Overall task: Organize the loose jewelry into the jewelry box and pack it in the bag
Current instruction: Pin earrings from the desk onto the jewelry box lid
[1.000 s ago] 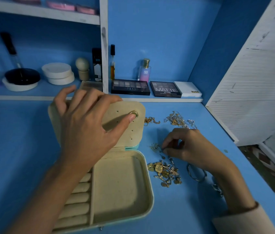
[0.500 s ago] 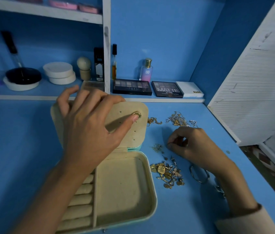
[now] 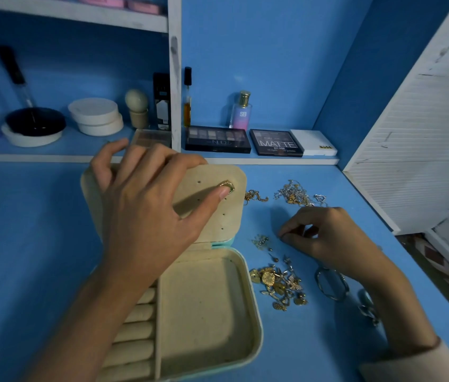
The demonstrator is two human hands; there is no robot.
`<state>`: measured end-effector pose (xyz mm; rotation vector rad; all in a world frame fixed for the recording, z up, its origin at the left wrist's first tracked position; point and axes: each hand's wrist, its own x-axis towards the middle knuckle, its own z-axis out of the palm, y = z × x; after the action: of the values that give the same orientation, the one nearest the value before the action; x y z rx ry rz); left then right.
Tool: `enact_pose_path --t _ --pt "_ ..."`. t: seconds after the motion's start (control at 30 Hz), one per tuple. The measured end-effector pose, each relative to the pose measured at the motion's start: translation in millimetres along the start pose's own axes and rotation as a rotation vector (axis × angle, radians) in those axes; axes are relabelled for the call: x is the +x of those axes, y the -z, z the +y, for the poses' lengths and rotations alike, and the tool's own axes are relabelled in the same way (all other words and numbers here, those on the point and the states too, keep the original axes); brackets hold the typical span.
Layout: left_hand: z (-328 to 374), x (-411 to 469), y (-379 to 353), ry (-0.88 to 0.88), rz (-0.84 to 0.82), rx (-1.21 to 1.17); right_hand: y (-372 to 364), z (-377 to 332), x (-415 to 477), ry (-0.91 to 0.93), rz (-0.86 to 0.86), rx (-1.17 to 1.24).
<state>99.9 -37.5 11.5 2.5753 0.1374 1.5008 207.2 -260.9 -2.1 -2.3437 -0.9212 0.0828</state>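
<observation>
On the lid [image 3: 226, 216], left hand [image 3: 146, 216] still clamps the earring [image 3: 227, 186]; right hand [image 3: 325, 238] now pinches a tiny piece [image 3: 281, 236].

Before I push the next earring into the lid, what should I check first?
1. Jewelry box open, lid up: ok.
2. Left hand grips perforated lid panel: ok.
3. Gold earring seated in its hole: cannot tell.
4. Something pinched in right hand: cannot tell.
5. Main compartment bare for gold pile: ok.
6. Bag in view: not ok.
</observation>
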Motion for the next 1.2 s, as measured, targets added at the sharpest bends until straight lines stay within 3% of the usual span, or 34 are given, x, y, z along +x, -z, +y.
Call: enact_pose_path --t 1.2 --pt "0.4 0.2 0.5 -0.020 0.035 0.005 -5.1 -5.5 2.5 0.008 -0.024 0.001"
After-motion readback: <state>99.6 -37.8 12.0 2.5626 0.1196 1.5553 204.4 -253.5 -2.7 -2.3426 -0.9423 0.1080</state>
